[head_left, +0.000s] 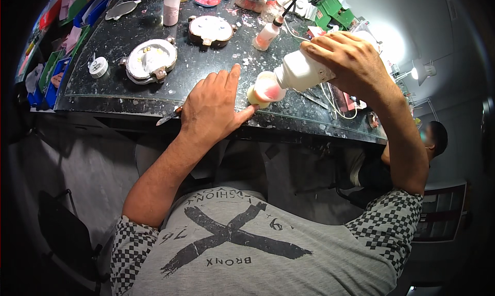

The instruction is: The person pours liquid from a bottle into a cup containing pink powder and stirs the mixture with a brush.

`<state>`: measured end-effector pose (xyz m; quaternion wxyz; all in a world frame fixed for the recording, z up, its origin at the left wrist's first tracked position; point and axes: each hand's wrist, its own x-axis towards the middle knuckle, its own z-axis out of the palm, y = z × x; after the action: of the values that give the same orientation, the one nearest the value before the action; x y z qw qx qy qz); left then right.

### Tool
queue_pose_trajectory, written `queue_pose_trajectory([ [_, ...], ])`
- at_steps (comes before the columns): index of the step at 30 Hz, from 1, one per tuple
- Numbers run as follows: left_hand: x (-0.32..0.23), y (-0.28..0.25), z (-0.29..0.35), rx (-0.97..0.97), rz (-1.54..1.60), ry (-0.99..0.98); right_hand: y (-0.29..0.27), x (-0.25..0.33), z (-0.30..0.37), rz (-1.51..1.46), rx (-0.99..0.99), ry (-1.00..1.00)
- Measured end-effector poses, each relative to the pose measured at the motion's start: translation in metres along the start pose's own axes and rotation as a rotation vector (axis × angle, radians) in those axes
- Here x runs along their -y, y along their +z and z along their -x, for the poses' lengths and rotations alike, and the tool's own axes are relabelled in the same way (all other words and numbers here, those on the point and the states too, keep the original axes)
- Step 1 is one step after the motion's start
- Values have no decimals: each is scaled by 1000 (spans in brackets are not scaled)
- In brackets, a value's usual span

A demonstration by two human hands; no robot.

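My right hand (346, 59) grips a white plastic bottle (303, 71), tilted with its mouth at the rim of a small cup (269, 85) holding something pink. The cup's lower part looks pale yellow. My left hand (214, 99) lies by the table's front edge, fingers stretched out, its thumb tip at the foot of the cup. A knife-like tool (167, 118) pokes out from beside the left wrist; the rest of it is hidden. Left of the hands stand two round dental flasks with white plaster, one nearer (150, 60) and one farther back (210, 29).
A white screw cap (98, 67) lies at the left. Bottles with pinkish contents stand farther back, one squeeze bottle (171, 7) and one dropper bottle (266, 34). Coloured bins (54, 71) line the left side. A cable (337, 110) loops at the right, where another person (384, 164) sits.
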<state>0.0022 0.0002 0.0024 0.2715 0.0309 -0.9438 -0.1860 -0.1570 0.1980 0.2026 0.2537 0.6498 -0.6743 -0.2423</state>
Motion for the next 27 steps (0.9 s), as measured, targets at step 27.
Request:
queue_pose_trajectory([
  [27, -37, -75, 73, -122, 1101, -199, 132, 25, 20, -1616, -867, 989],
])
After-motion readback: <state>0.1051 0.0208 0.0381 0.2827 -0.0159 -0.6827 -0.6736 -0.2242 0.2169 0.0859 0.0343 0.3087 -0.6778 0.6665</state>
